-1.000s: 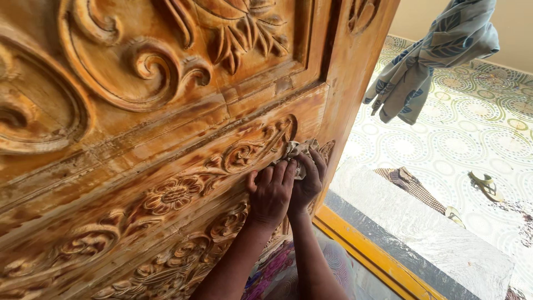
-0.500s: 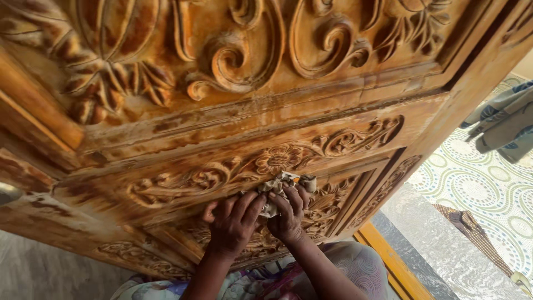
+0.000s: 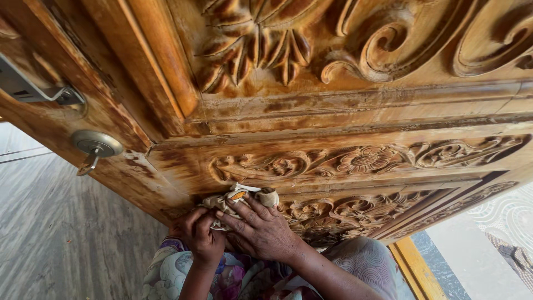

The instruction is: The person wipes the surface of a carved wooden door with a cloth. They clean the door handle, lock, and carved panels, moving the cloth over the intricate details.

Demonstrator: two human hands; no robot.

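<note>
— What fills the view?

— A carved wooden door (image 3: 355, 111), stained amber-brown, with big scrolls and leaves on the upper panel and a band of carved flowers (image 3: 366, 160) running across below it. Grey striped floor (image 3: 61, 239) lies to the left, and a yellow threshold strip (image 3: 413, 269) shows at the lower right.

— Any fittings on the door?

— A metal lever handle (image 3: 33, 89) at the left edge, and under it a round lock (image 3: 95, 143) with a key hanging from it.

— And the hands?

— Both are pressed against the door just below the left end of the flower band. The right hand (image 3: 261, 228) lies fingers spread over a crumpled, stained cloth (image 3: 239, 199), pushing it onto the wood. The left hand (image 3: 199, 233) is curled beside it, touching it, fingers bunched into the cloth's lower edge.

— Where exactly is the cloth?

— Between the hands and the carving, its top poking out above the fingertips.

— Anything beneath?

— Floral-print clothing (image 3: 222, 278) at the person's lap.
</note>
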